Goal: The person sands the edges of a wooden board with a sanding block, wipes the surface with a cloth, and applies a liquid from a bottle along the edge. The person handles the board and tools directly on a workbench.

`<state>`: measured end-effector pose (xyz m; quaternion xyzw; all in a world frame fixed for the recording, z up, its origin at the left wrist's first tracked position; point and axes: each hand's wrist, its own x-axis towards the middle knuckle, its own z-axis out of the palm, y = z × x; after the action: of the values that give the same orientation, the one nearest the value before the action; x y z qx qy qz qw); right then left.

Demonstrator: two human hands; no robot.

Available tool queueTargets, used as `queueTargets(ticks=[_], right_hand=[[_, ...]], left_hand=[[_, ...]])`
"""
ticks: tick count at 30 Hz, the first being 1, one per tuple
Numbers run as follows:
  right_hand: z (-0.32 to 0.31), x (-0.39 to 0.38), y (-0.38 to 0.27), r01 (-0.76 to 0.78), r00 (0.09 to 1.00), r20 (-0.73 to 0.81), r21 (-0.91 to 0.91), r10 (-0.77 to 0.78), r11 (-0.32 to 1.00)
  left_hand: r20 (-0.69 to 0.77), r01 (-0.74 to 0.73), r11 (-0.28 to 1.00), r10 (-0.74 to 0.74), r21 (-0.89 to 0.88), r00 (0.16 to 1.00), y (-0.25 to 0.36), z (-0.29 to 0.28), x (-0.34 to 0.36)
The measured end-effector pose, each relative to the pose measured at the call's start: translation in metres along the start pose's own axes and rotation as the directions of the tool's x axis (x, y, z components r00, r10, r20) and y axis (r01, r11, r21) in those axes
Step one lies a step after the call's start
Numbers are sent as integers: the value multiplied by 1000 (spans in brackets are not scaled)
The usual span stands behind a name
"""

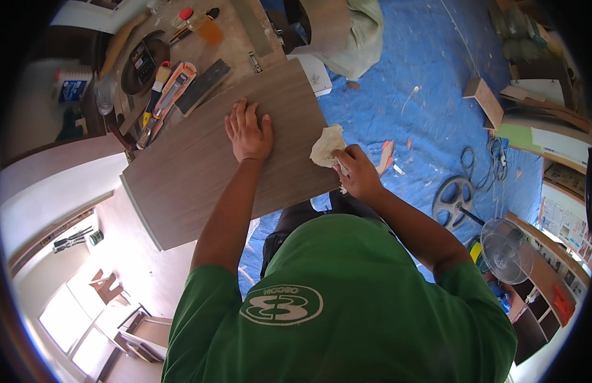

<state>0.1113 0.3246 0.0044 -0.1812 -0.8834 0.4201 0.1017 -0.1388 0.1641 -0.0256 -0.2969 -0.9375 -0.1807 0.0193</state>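
A grey-brown wood-grain panel (200, 179) lies in front of me, partly over a cluttered worktable. My left hand (250, 133) rests flat on its upper middle, fingers stretched out. At the panel's right edge, my right hand (358, 172) grips a crumpled cream-coloured cloth (328, 145). The cloth's upper part drapes against the edge, and a small end pokes out below my fingers. Whether anything else is inside the right hand is hidden.
On the worktable (245, 29) lie a brush (157, 89), an orange cutter (179, 83), a dark block (204, 86) and an orange-liquid bottle (203, 29). Blue sheeting (417, 76) covers the floor. A fan (505, 250) and cable (497, 159) are at right.
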Motion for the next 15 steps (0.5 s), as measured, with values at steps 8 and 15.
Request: queueTargets(ticks=[8, 15], right_hand=[[9, 81, 8, 111, 993, 39, -102, -108, 989], [27, 224, 14, 140, 984, -91, -137, -153, 981]], left_hand=[[40, 40, 999, -39, -32, 998, 1, -4, -1], [39, 33, 999, -32, -40, 999, 0, -6, -1]])
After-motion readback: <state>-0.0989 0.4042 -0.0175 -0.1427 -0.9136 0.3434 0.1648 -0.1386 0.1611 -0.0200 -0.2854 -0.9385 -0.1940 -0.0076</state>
